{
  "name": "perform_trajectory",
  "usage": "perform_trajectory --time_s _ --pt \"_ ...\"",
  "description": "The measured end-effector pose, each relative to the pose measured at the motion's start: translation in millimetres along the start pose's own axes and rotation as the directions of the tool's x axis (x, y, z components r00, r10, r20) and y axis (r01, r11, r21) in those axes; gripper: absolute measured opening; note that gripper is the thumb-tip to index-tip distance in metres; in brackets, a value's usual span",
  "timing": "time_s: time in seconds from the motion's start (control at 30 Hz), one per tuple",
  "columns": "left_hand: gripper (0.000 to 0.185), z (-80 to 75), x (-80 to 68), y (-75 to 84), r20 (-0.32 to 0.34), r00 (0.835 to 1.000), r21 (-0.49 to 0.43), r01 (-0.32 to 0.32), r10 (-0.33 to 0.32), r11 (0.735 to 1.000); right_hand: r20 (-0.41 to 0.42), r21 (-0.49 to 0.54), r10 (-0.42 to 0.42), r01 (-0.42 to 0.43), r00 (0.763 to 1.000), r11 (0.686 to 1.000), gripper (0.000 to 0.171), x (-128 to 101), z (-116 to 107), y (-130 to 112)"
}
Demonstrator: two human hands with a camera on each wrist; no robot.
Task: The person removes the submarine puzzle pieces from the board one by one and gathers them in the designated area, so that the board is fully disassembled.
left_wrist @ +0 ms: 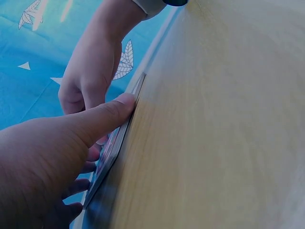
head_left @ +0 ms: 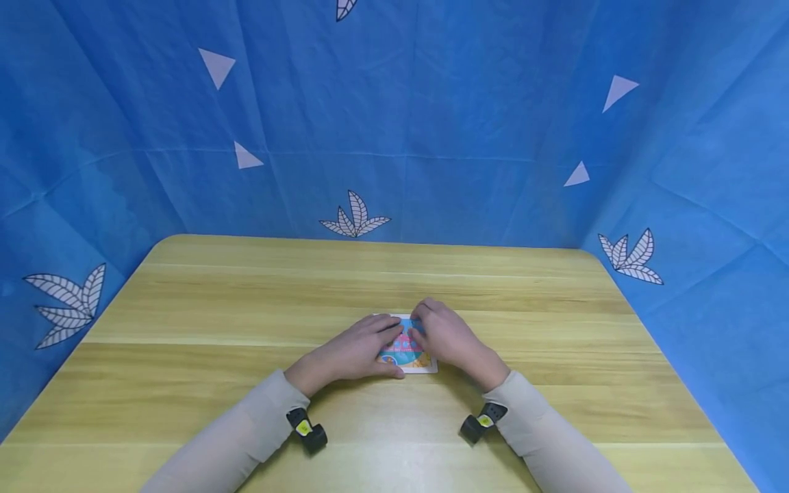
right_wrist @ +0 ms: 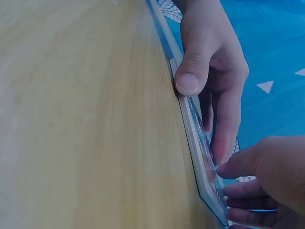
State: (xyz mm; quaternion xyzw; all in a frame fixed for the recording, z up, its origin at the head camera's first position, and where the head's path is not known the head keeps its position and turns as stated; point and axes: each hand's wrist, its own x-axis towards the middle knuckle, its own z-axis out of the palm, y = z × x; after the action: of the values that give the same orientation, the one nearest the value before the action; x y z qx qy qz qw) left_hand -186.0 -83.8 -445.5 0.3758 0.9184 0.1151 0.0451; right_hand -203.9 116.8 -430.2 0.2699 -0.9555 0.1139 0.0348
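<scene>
- Head view: a rectangular picture board (head_left: 403, 348), white-bordered with blue, pink and orange printing, lies flat on the wood-grain desk (head_left: 394, 424), around its middle and between the two hands. The left hand (head_left: 357, 348) covers the board's left side, its fingers extended over the picture and its thumb at the near edge. The right hand (head_left: 450, 335) reaches over the upper right part, fingers bent down. Light sleeves (head_left: 246, 431) and black wrist devices (head_left: 307, 430) show on both arms; a blue cloth (head_left: 394, 103) with white triangles and leaf prints hangs behind the desk.
- Left wrist view: the left thumb stretches straight along and touches the board's near edge; the fingers are spread, not clenched. The right hand's fingers point down at the board.
- Right wrist view: the right thumb and fingers stand apart at the board's picture side; whether they pinch anything, I cannot tell. The left thumb rests on the near edge.
</scene>
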Motion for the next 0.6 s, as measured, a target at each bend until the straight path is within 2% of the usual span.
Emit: perform_trajectory --time_s 0.23,0.47,0.6 --pt "0.088 -1.5 0.0 -0.1 -0.004 1.0 0.022 -0.006 0.006 1.0 0.021 0.064 0.041 -0.043 0.999 0.997 0.025 3.7 -1.9 3.2" --pt "0.085 -1.4 -1.0 -0.1 0.047 0.999 0.05 -0.02 0.017 0.999 0.036 0.076 0.075 -0.078 0.997 0.994 0.022 5.4 -2.3 3.9" --pt "0.085 -0.2 -1.0 0.1 0.071 0.997 0.063 -0.02 0.015 0.998 0.061 0.125 0.105 -0.112 0.993 0.986 0.019 7.0 -1.8 5.6"
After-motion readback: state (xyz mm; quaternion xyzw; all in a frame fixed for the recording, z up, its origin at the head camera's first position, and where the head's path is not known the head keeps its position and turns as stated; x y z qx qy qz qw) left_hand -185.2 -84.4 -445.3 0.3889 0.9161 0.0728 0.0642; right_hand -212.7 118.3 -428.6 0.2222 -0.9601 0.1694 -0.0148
